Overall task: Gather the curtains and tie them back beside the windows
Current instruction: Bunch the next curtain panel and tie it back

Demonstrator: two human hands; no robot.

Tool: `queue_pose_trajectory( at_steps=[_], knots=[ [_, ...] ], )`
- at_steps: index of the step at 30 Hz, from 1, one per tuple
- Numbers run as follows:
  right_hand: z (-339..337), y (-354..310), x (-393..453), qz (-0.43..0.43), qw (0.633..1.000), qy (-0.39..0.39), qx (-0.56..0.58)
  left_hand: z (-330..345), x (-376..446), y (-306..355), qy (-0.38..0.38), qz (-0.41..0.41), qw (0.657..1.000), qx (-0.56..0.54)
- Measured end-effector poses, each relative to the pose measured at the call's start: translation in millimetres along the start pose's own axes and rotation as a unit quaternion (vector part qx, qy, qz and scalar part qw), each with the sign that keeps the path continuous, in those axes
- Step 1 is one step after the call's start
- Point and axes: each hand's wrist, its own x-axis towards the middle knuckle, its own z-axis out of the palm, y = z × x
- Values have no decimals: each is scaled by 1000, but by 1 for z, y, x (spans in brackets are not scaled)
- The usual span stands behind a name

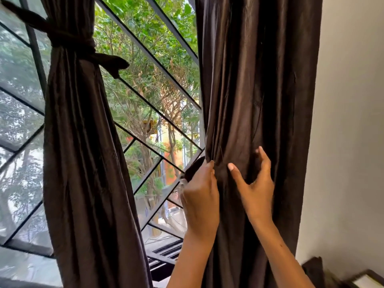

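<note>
Right curtain (259, 100) hung against the wall (349, 121) at the window's right edge, dark brown, loosely bunched and with no band visibly closed around it. Left hand (201, 196) was at the curtain's window-side edge, fingers curled around a dark strip of fabric (194, 169) that poked out toward the glass; judged to be the tie-back end, but can't confirm from this view. Right hand (255, 190) was on the front of the folds, thumb and fingers spread apart in a wide C, cupping the cloth rather than pinching it. Step in hand, as I read it: gathering the second curtain and getting the tie around it. Next move likely calls for squeezing the folds into one tight bundle, passing the strip behind or around, then knotting it; the right hand would need to take the free end. Left curtain (83, 163) was already cinched by a knotted tie (72, 44) with one tail sticking out toward the panes. Count: two curtains, one tied and one not; one finished tie plus one loose strip; two hands. Window (149, 84) had a dark metal grille, with trees outside. A dark object and a frame edge showed at the bottom right; couldn't identify either.
</note>
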Motion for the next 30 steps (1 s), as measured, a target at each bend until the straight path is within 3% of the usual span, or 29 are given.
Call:
queue_pose_trajectory(
  at_steps=[3, 8, 10, 12, 14, 18, 21, 23, 27, 30],
  knots=[
    [2, 5, 4, -18, 999, -39, 23, 6, -4, 1, -29, 33, 999, 32],
    [3, 11, -16, -146, 983, 64, -88, 11, -4, 8, -75, 15, 997, 31],
    [7, 9, -24, -75, 996, 24, -32, 13, -4, 11, -78, 5, 997, 12],
    [12, 1, -28, 84, 994, -39, 58, 16, -5, 13, -81, -5, 997, -12],
    [11, 2, -31, 101, 993, -63, -8, 16, -6, 14, -85, -19, 996, -30],
    [6, 9, -31, -71, 970, -130, -193, 16, -5, 15, -48, -37, 996, -63],
    [-4, 15, -22, -153, 944, -207, -207, 16, -2, 10, -6, -48, 996, -76],
    [-11, 19, -16, -191, 943, -206, -179, 17, -1, 3, 22, -62, 995, -78],
    [-12, 8, 1, -75, 987, 2, -141, 16, 1, -1, 38, -74, 994, -73],
    [-1, 7, 14, 104, 992, -66, 17, 14, 1, 0, 31, -77, 994, -74]
  ],
)
